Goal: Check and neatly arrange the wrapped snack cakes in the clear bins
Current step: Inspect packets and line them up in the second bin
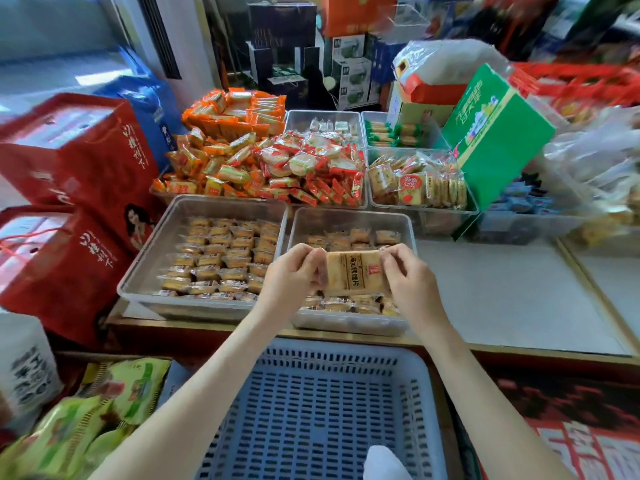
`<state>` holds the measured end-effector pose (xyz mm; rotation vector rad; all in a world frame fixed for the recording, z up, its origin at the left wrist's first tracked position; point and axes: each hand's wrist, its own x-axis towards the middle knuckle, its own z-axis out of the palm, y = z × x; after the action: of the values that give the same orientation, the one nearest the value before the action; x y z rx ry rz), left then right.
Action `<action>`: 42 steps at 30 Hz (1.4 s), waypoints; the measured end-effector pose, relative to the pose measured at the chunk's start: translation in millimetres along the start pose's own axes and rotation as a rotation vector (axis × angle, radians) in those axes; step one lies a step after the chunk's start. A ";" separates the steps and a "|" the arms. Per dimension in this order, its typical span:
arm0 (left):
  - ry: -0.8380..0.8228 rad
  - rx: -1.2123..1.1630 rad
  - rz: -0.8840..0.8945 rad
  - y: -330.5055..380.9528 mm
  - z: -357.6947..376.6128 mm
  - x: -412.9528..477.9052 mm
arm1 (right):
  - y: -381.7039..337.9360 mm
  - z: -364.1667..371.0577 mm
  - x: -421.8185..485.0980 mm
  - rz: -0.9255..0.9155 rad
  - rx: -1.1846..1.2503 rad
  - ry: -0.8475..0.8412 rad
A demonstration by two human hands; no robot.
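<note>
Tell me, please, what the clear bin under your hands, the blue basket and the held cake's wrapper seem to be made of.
The clear bin: rigid plastic, apparently, glossy; the cakes show through its walls. The blue basket: moulded plastic, matte, with rows of slots. The wrapper of the held cake, pinched between left hand and right hand: thin film, probably plastic, shiny, printed, see-through.

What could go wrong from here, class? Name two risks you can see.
The left hand and right hand pinch the wrapped cake by its ends; pulling might tear the wrapper. If it slips, it could disturb the rows in the clear bin below or fall into the blue basket.
</note>
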<state>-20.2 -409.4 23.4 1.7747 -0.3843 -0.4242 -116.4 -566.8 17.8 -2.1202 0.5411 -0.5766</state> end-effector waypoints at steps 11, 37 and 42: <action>0.277 0.408 0.372 7.4 3.7 -55.4 | -21.3 6.4 -43.0 -0.069 0.299 0.135; -0.095 -0.537 -0.032 11.2 -0.8 -66.0 | -60.1 7.5 -51.6 -0.351 0.340 -0.255; -0.087 -0.698 -0.061 9.0 -10.4 -55.9 | -59.6 -0.3 -44.6 -0.120 0.429 -0.058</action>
<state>-64.6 -376.5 39.1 1.0920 -0.2041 -0.5952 -142.0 -509.4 57.7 -1.7608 0.2307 -0.6332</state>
